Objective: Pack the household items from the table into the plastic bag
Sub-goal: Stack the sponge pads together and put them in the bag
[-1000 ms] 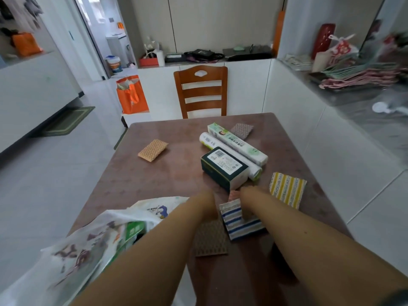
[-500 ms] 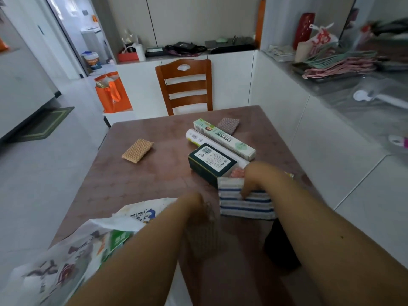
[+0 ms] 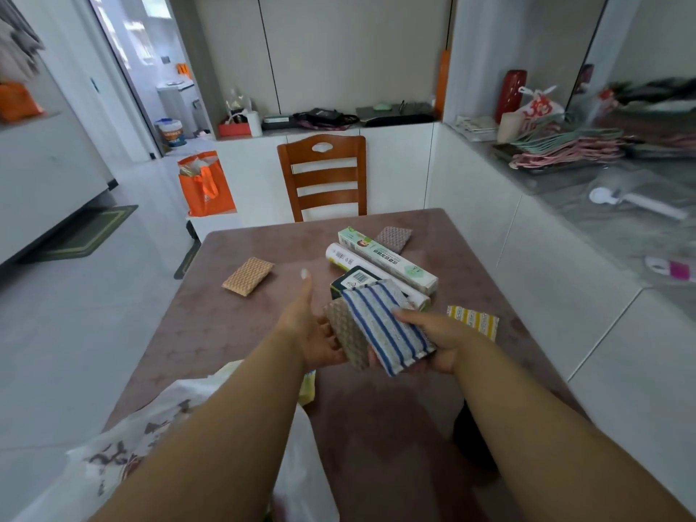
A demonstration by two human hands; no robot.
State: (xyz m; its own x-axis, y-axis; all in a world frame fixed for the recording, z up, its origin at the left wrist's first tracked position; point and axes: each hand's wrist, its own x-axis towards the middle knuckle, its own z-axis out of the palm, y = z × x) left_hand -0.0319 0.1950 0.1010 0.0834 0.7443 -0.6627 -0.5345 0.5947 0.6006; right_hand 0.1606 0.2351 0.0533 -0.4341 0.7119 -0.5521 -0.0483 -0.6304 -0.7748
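Above the brown table my right hand holds a blue-striped cloth, thumb on top. Under the cloth lies a brown sponge pad, which rests in my left hand, palm up with fingers spread. The white printed plastic bag lies at the near left edge of the table, partly hidden by my left forearm. On the table behind my hands are a dark green box, a white roll, a long white-green box, a yellow-striped cloth, an orange sponge and a purplish sponge.
A wooden chair stands at the table's far side. An orange shopping bag sits on a low ledge to the left. A white counter with clutter runs along the right side, close to the table.
Both hands have lifted off the table. The right hand raised the blue-striped cloth, the left hand raised the brown sponge pad, and the two items now overlap between the hands.
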